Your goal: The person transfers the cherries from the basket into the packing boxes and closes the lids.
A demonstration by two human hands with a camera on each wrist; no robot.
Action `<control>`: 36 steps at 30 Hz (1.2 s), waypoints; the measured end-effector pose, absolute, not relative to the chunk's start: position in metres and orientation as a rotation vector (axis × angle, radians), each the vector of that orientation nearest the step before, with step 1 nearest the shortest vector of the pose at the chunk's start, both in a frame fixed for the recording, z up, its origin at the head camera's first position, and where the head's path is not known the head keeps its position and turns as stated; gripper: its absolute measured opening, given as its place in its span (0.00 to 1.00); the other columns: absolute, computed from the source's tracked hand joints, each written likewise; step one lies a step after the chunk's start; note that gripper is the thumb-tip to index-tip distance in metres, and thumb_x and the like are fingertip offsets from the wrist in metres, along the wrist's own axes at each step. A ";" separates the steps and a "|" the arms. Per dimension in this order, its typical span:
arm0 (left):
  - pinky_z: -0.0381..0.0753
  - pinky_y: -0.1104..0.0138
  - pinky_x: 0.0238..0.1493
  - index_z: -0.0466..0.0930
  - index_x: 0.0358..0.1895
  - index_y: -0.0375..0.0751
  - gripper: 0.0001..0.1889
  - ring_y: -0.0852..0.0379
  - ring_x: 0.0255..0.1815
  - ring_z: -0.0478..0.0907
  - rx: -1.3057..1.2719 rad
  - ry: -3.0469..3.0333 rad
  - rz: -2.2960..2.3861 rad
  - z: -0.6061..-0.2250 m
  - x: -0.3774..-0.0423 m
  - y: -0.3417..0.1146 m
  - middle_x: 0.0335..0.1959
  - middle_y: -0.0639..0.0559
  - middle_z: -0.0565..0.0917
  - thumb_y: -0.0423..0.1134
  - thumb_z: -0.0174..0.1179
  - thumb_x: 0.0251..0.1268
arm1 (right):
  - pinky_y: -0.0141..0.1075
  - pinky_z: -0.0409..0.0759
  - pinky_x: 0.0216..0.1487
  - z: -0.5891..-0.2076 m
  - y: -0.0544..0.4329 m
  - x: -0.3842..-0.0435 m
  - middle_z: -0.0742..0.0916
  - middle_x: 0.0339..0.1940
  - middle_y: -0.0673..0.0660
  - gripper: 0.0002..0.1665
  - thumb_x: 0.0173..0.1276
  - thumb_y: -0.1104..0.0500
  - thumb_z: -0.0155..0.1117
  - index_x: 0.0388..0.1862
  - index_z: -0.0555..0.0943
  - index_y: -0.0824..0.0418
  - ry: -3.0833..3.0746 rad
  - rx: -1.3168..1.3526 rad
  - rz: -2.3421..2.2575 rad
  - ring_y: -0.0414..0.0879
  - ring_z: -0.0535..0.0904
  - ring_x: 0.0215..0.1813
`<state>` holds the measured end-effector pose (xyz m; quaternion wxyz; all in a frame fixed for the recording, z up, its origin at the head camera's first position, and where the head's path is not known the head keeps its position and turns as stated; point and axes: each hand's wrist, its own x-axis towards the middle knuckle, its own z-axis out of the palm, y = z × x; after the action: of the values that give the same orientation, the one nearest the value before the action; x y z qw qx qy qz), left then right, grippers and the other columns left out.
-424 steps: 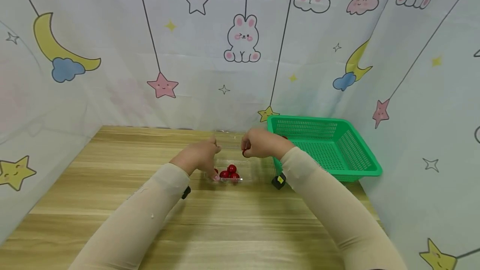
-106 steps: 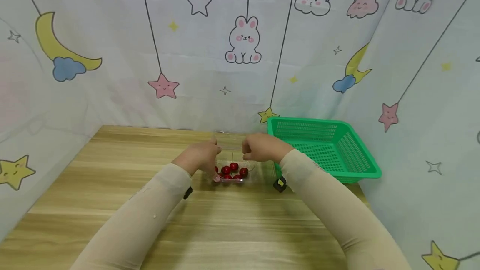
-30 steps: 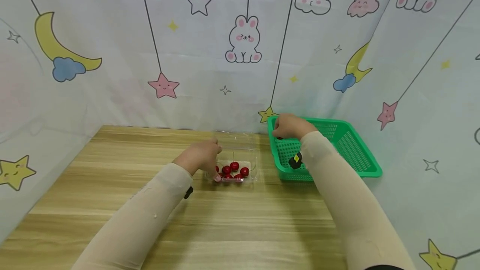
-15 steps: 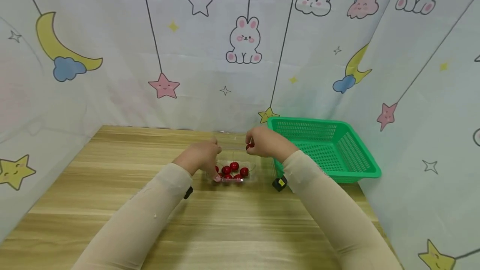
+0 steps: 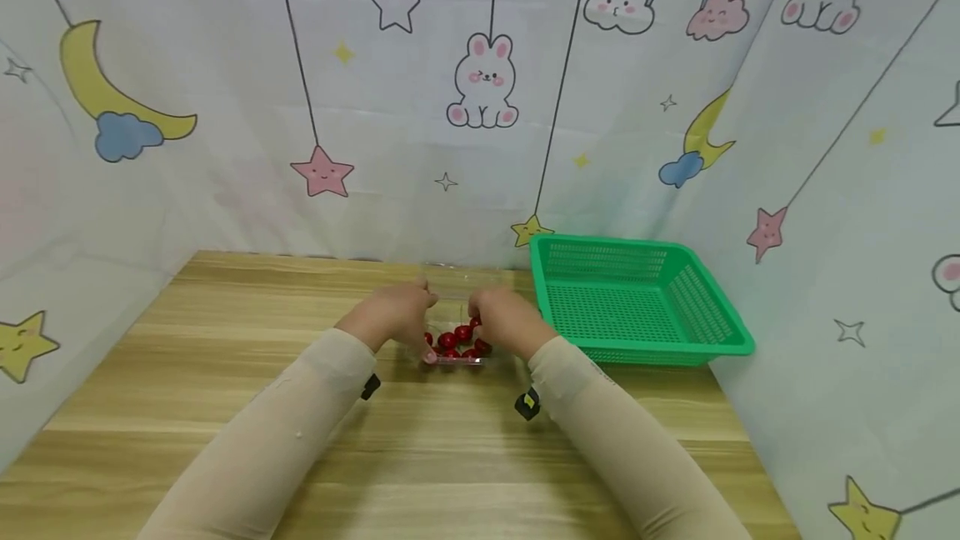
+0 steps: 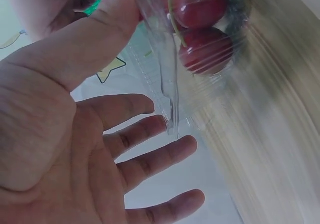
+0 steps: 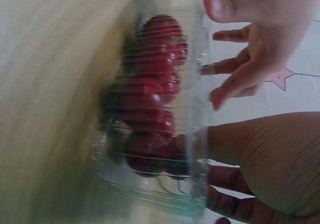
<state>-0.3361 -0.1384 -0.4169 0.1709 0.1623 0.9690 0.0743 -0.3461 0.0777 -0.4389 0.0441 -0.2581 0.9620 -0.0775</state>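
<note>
A clear plastic box [image 5: 461, 362] with its lid raised at the back holds several red cherries [image 5: 447, 341], some with stems. At its left end is my left hand [image 5: 390, 315], thumb touching the rim. In the left wrist view the other fingers [image 6: 150, 166] spread loosely beside the clear wall. My right hand [image 5: 510, 319] reaches down into the box's right side, pinching a cherry [image 5: 476, 322] at its fingertips. The thumb [image 7: 220, 141] dips past the rim among the cherries in the right wrist view, and the box wall partly blurs that grip.
A green perforated basket [image 5: 720, 348] stands on the wooden table [image 5: 420, 457], right of the box against the back curtain. The curtain [image 5: 405, 107], printed with stars and rabbits, closes off the back and sides. A small black device [image 5: 527, 404] hangs at my right wrist.
My right hand has gone from the basket, carrying a cherry, leftward and down into the box. More cherries lie in the box than 14 seconds ago. The left hand has stayed at its end.
</note>
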 end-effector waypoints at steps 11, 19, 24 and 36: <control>0.71 0.35 0.86 0.65 0.91 0.42 0.58 0.29 0.91 0.64 0.496 2.709 0.428 -0.424 -0.336 -0.162 0.95 0.35 0.55 0.62 0.84 0.64 | 0.52 0.93 0.61 -0.453 0.076 -0.340 0.92 0.66 0.57 0.13 0.86 0.51 0.70 0.59 0.92 0.55 2.997 -0.600 -0.456 0.53 0.90 0.61; 0.79 0.36 0.79 0.71 0.86 0.33 0.38 0.29 0.81 0.75 0.419 2.884 0.597 -0.436 -0.345 -0.174 0.82 0.32 0.71 0.57 0.62 0.89 | 0.61 0.80 0.80 -0.475 0.074 -0.342 0.77 0.81 0.62 0.23 0.91 0.48 0.63 0.76 0.85 0.56 3.102 -0.331 -1.036 0.62 0.73 0.82; 0.82 0.36 0.76 0.80 0.78 0.28 0.30 0.28 0.76 0.78 0.312 2.935 0.681 -0.445 -0.351 -0.177 0.76 0.28 0.77 0.53 0.52 0.96 | 0.61 0.72 0.87 -0.482 0.077 -0.347 0.74 0.85 0.66 0.27 0.92 0.50 0.60 0.81 0.79 0.60 3.103 -0.209 -1.251 0.64 0.68 0.87; 0.86 0.43 0.65 0.86 0.67 0.21 0.27 0.32 0.68 0.86 0.304 2.806 0.849 -0.462 -0.359 -0.181 0.68 0.26 0.87 0.46 0.47 0.97 | 0.62 0.68 0.90 -0.498 0.085 -0.361 0.75 0.85 0.76 0.37 0.95 0.52 0.48 0.91 0.62 0.73 2.819 0.026 -1.509 0.70 0.69 0.89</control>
<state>-0.3589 -0.1813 -0.4617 0.0970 0.1027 0.9476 0.2866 -0.3613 0.0853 -0.4983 -0.0280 0.0081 0.8812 -0.4718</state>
